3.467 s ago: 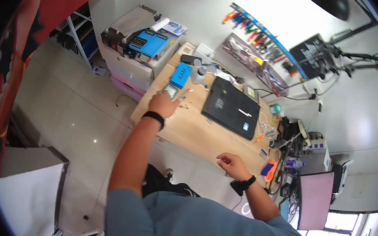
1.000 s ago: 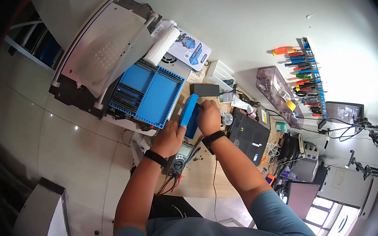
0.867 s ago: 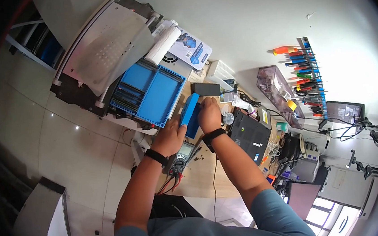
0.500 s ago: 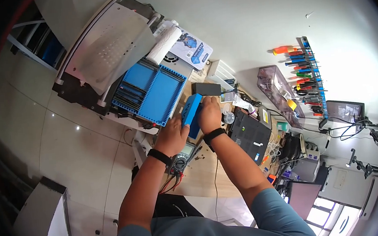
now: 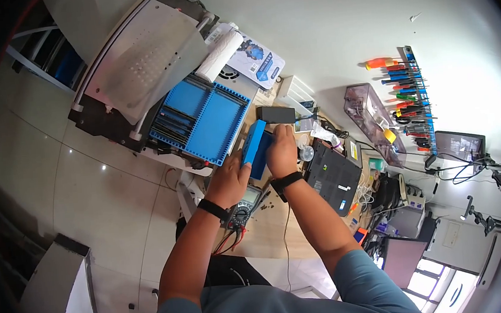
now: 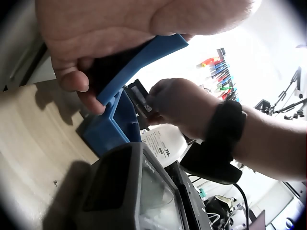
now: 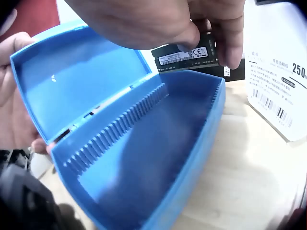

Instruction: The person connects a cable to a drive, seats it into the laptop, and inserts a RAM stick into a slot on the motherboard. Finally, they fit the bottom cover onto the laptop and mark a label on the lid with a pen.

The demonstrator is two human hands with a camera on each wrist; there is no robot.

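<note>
A blue hinged box point(image 7: 144, 139) stands on the desk with its lid point(image 7: 86, 72) raised. Rows of slotted ridges line its inner walls. My left hand point(image 5: 227, 181) grips the lid by its edge, thumb on one face and fingers behind. Over the box's far end, my right hand point(image 5: 282, 154) pinches a laptop memory module point(image 7: 175, 60) with a white label. The module is held on edge, close above the rim; part of it is hidden by the fingers. A multimeter point(image 5: 241, 215) with red and black leads lies under the left wrist.
A white bottle point(image 7: 276, 72) stands beside the box, near a black laptop point(image 5: 332, 176). A blue tray point(image 5: 218, 123) holding several dark sticks sits on a machine to the left. A rack of screwdrivers point(image 5: 409, 95) hangs on the wall.
Earlier, the left hand was at the multimeter, the right hand hung near the desk's front edge, and the box was closed. Over the last second both hands stay nearly still, the lid tilting slightly.
</note>
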